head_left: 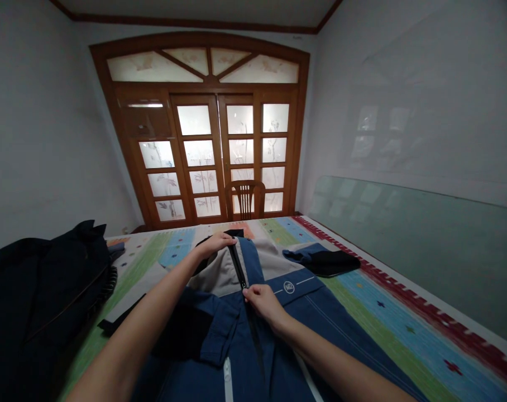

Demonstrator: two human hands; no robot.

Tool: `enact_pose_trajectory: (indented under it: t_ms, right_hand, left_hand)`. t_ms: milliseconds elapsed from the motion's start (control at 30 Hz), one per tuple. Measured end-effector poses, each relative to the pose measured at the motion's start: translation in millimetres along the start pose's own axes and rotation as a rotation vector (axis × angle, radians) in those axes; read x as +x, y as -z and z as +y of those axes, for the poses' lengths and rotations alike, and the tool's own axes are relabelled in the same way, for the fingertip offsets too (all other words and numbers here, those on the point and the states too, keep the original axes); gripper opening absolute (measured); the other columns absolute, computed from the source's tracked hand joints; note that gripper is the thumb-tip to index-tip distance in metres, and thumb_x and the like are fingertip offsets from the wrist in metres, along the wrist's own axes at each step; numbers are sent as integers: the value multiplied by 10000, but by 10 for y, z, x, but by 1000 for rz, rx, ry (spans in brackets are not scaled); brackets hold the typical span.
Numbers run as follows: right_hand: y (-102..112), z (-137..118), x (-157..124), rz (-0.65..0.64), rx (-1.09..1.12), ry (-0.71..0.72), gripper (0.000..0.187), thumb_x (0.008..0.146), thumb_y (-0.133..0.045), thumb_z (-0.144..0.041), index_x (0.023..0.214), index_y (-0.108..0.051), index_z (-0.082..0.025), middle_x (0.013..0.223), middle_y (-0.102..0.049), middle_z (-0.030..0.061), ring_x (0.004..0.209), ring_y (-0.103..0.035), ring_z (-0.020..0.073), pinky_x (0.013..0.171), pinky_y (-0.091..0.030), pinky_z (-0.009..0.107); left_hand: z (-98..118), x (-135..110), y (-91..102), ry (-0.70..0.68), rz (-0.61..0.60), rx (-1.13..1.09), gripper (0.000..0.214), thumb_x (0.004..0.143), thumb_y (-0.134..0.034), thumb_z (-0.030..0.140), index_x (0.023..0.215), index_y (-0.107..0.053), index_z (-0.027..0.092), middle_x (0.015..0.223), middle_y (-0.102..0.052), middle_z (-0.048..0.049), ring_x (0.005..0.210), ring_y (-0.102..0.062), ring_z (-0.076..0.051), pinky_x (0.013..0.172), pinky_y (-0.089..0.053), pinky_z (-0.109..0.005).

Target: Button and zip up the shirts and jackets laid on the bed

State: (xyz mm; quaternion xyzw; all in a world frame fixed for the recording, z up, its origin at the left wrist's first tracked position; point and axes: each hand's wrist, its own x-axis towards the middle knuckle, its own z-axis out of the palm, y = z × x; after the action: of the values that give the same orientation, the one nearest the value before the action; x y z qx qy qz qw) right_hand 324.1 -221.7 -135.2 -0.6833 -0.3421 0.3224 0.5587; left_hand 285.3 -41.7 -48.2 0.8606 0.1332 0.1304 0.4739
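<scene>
A blue and grey jacket point(312, 324) with black parts lies spread on the table, its collar toward the far side. My left hand point(217, 244) is closed on the front edge of the jacket near the collar, at the upper end of the black zipper point(238, 268). Lower down, my right hand point(265, 304) pinches the zipper pull point(244, 286) at chest height. One sleeve point(329, 261) stretches out to the right, its end black. On the left, another sleeve point(220, 324) is folded over the front, partly behind my left forearm.
A dark garment heap point(31, 301) stands at the left edge of the table. Beneath everything is a colourful striped tablecloth point(387, 312). Beyond the table are a wooden chair point(245, 192) and glazed wooden doors point(215, 153). A pale glass panel point(421, 240) leans along the right wall.
</scene>
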Motion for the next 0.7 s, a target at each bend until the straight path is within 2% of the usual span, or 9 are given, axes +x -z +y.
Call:
enact_pose_trajectory:
  t_ms: [267, 467, 700]
  right_hand:
    - [-11, 64, -323, -58, -6, -113, 276, 767, -421, -191, 493, -413, -169, 347, -293, -99, 291, -252, 44, 331, -175, 188]
    - [10, 147, -516, -91, -64, -145, 248, 761, -441, -196, 516, -434, -160, 375, -310, -95, 308, -258, 39, 328, -164, 183]
    - [75, 157, -761, -158, -66, -257, 229, 746, -453, -228, 527, -430, -167, 356, -277, -102, 304, -219, 40, 335, -135, 193]
  left_hand:
    - [-62, 104, 132, -1, 64, 8, 399, 542, -576, 468, 392, -349, 177, 408, -261, 69, 429, -233, -74, 450, -177, -232]
    - [-171, 125, 240, 21, 91, -16, 344, 564, -560, 465, 447, -439, 165, 449, -414, 40, 454, -369, -105, 467, -283, -234]
    - [-239, 137, 376, 10, 109, 57, 329, 551, -545, 477, 490, -489, 158, 486, -466, 25, 490, -430, -131, 498, -343, -249]
